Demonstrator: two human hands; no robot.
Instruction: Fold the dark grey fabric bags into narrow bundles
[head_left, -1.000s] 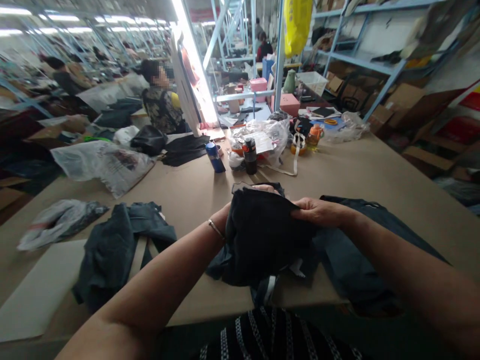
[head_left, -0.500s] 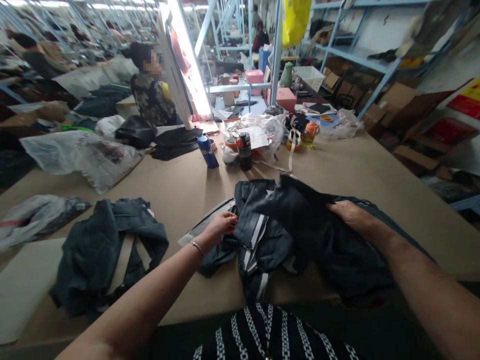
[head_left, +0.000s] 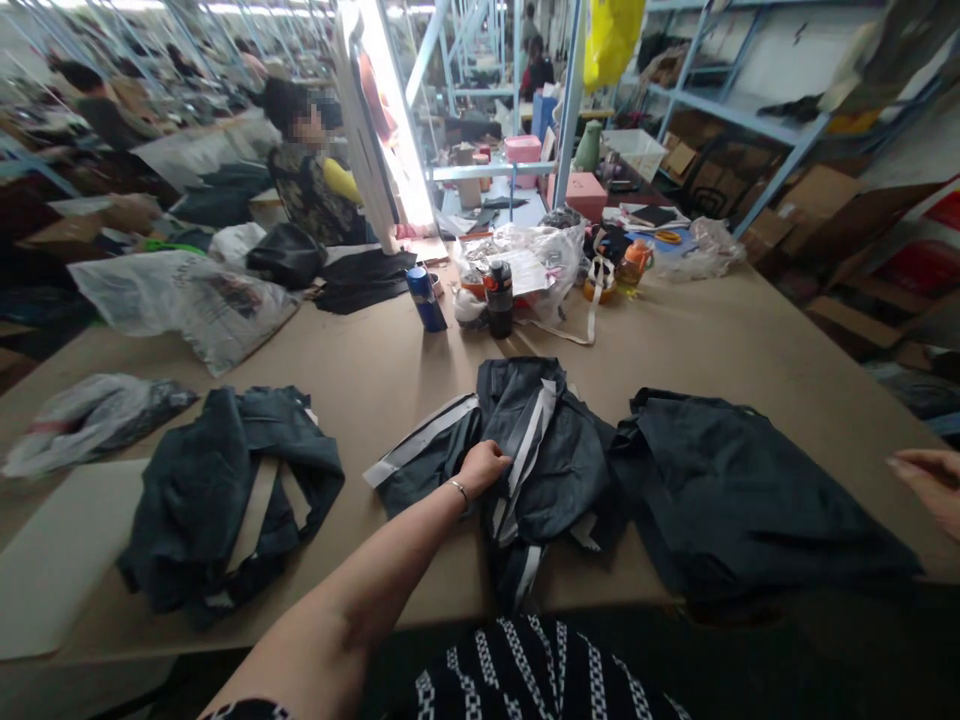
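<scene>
My left hand (head_left: 484, 465) is closed on a fold of a dark garment with pale grey strips (head_left: 551, 450) that lies bunched in front of me on the brown table (head_left: 390, 370). Just right of it a second dark garment piece (head_left: 735, 480) lies spread flat. My right hand (head_left: 928, 482) is off at the far right edge of the view, past that piece, fingers stretched out and holding nothing; only part of it shows.
Another dark garment heap (head_left: 225, 490) lies to the left, beside a white board (head_left: 52, 560) and plastic bags (head_left: 187, 300). A blue bottle (head_left: 426, 298), a black bottle (head_left: 499, 300) and bagged items stand mid-table. A person (head_left: 307, 180) sits across; shelving with boxes (head_left: 750, 120) lines the right.
The dark piece both hands held up has been laid flat on the right. My right hand let go and drew away to the right; my left hand moved onto the striped garment.
</scene>
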